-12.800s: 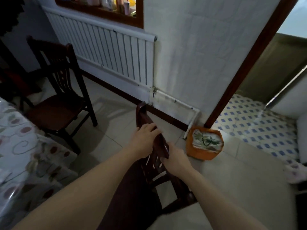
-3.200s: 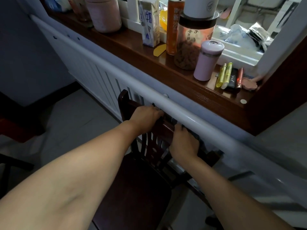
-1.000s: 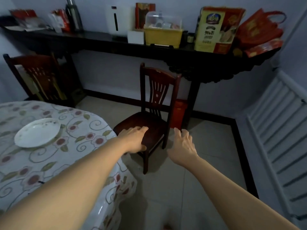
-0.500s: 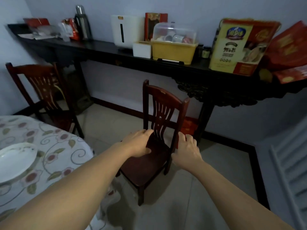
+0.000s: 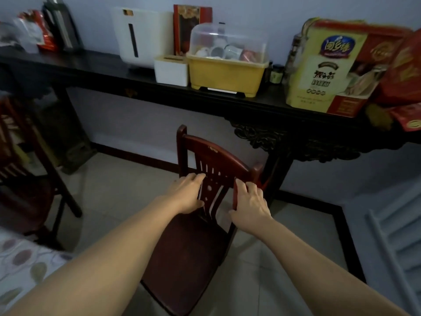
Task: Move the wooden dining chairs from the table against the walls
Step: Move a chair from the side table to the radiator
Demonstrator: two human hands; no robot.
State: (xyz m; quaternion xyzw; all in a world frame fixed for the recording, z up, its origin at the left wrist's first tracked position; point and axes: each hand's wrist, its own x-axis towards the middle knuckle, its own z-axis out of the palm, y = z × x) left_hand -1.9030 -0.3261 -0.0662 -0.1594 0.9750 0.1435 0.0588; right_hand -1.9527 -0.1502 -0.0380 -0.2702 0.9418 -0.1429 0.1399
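At 7 o'clock, nearest, a corner of the table (image 5: 25,265) shows its flowered cloth. Both forearms reach forward from the bottom edge to the chair (image 5: 193,254), which stands on the tiled floor (image 5: 118,185) at the centre, its seat toward the person and its back toward 12 o'clock. The left hand (image 5: 188,193) lies on the left part of the slatted back, fingers laid over the slats and only slightly bent; whether they hook round a slat cannot be told. The right hand (image 5: 249,201) grips the right side of the back below the top rail, fingers curled over its edge and thumb low near the seat.

At 9 o'clock a second chair (image 5: 27,179) stands partly out of view, apart from the first. At 3 to 4 o'clock is a white radiator (image 5: 396,226).

Beyond the chair, from 10 to 2 o'clock, a dark console (image 5: 159,90) runs along the wall; the chair's back is near its carved right leg. On it, left to right: a flask (image 5: 60,26), a white appliance (image 5: 141,36), a small white box (image 5: 171,70), a yellow bin (image 5: 225,71) under a clear lid with cups inside, and a yellow and red carton (image 5: 325,69).
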